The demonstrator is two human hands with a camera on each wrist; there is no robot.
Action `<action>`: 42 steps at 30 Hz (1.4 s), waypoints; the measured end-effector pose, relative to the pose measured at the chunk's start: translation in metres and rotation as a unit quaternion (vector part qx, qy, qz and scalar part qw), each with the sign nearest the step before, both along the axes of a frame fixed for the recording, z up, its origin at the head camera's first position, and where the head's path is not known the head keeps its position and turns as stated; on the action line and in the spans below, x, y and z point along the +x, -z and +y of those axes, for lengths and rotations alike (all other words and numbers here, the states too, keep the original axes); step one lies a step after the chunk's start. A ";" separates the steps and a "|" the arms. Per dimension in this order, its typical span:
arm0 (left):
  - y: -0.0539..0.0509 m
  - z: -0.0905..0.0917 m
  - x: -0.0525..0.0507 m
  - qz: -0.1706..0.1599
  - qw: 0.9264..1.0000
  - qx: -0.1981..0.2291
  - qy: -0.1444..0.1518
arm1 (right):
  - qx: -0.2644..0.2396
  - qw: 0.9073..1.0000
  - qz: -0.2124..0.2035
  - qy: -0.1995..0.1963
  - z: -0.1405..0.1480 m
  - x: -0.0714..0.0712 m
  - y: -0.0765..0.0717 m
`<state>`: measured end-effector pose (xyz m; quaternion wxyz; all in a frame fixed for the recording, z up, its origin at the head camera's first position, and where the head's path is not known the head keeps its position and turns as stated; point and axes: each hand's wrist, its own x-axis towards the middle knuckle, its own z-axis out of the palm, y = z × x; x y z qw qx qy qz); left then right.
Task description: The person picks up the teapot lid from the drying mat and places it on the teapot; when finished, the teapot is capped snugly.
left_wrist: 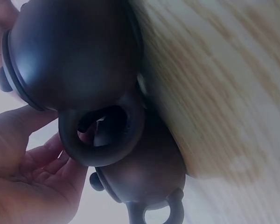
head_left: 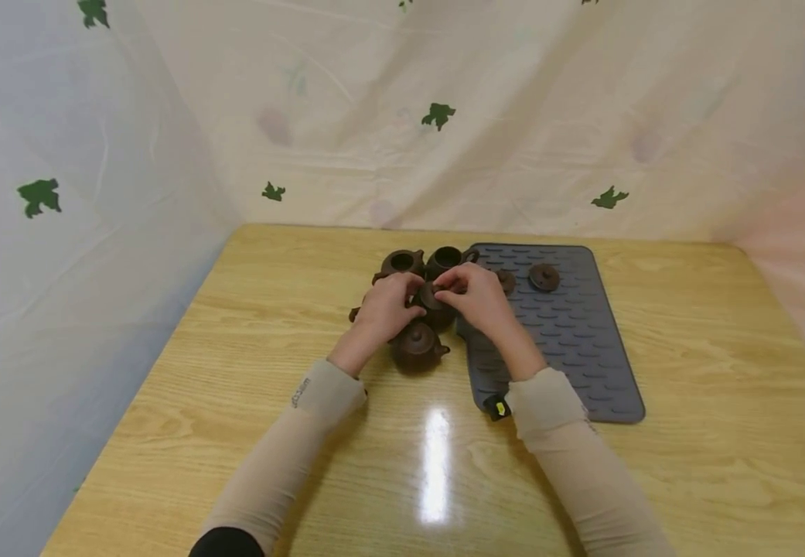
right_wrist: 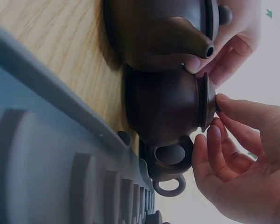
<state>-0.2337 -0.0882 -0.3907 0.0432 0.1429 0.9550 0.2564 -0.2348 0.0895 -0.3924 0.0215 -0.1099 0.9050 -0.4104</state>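
Two teapots [left_wrist: 79, 56] are lidded, the right hand [head_left: 477, 300] pinches a lid [right_wrist: 206, 102] at the middle teapot [right_wrist: 163, 102] the left hand [head_left: 383, 306] grips, and two uncovered pots [head_left: 402, 264] with two loose lids [head_left: 544, 278] seemingly remain.

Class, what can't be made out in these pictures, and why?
Head view: most of the leftmost pot, hidden by the left hand.
Head view: part of one lid on the mat, behind the right hand.
Head view: lettering on the left cuff, too small to read.
Left wrist view: part of the nearest teapot, cut off by the top edge.
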 end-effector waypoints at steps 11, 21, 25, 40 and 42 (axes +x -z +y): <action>-0.002 -0.005 -0.005 -0.006 0.998 0.063 0.025 | 0.011 1.000 0.006 -0.003 0.001 0.000 0.006; -0.015 -0.021 -0.023 0.022 0.994 0.109 -0.010 | 0.006 1.000 0.016 -0.002 0.014 -0.002 -0.001; -0.018 -0.026 -0.030 0.023 0.993 0.114 -0.025 | 0.010 1.000 0.017 0.007 0.024 -0.006 -0.002; -0.014 -0.039 -0.053 0.021 0.989 0.127 -0.067 | 0.015 0.998 0.030 0.045 0.054 -0.014 -0.001; -0.013 -0.040 -0.054 0.022 0.989 0.126 -0.069 | 0.016 0.998 0.032 0.048 0.056 -0.015 0.001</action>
